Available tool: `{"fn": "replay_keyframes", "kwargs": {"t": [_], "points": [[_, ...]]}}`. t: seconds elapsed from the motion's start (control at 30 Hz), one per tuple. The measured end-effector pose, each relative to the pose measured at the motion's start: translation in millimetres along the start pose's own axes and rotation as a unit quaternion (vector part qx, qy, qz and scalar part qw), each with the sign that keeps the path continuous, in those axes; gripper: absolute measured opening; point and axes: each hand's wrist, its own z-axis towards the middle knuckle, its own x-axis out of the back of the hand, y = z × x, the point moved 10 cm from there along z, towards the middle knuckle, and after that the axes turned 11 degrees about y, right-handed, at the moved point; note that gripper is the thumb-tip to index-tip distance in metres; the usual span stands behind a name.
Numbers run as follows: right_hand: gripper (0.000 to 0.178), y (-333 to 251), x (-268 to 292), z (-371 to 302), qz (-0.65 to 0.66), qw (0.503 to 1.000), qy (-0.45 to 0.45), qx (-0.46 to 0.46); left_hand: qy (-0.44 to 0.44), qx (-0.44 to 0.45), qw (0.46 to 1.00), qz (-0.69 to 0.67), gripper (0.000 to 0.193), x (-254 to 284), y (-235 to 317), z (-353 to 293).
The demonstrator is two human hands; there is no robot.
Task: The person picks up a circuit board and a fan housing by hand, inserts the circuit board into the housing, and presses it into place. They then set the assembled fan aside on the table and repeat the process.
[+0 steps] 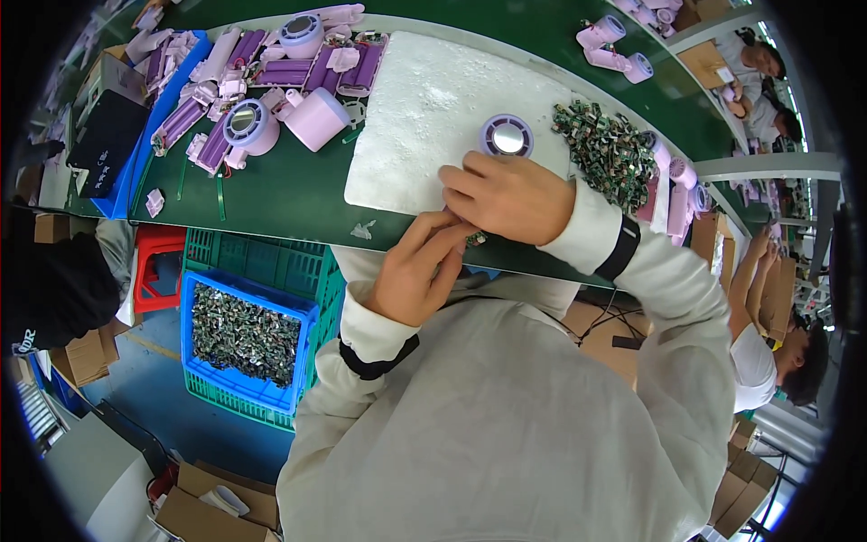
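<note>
My left hand (411, 275) is closed at the front edge of the table, its fingertips pinched together. A small green circuit board (476, 238) peeks out beside those fingertips, mostly covered. Over it bends my right hand (506, 199), fingers curled in and touching the same spot; what they grip is hidden, though a sliver of purple shows between the hands. Just beyond the right hand a round lilac part with a mirror-like centre (507, 137) rests on the white foam board (406, 117). A heap of small green circuit boards (605, 149) lies at the board's right side.
Lilac housings and purple cells (316, 117) crowd the table's left, beside a blue bin (172, 117). Below, a blue crate (307, 312) of circuit boards sits on a green basket (203, 246). A red stool (158, 271) stands left. Other people work at right.
</note>
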Motion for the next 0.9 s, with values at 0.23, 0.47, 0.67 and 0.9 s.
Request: {"fn": "replay_keyframes", "kwargs": {"t": [0.23, 0.47, 0.67, 0.9], "points": [[0.029, -21, 8, -14, -0.111, 0.965, 0.066, 0.23, 0.006, -0.03, 0.999, 0.026, 0.027, -2, 3, 3], [0.023, 42, 15, 0, 0.217, 0.942, 0.022, -0.256, 0.005, -0.012, 1.0, 0.015, 0.028, -5, 8, 1], [0.029, 44, 34, -12, 0.207, 0.928, 0.017, -0.309, 0.005, 0.006, 1.0, 0.003, 0.033, -6, 11, -3], [0.031, 28, 13, -6, 0.145, 0.977, -0.038, -0.153, -0.008, 0.019, 1.0, 0.002, 0.034, -11, 11, -5]]}}
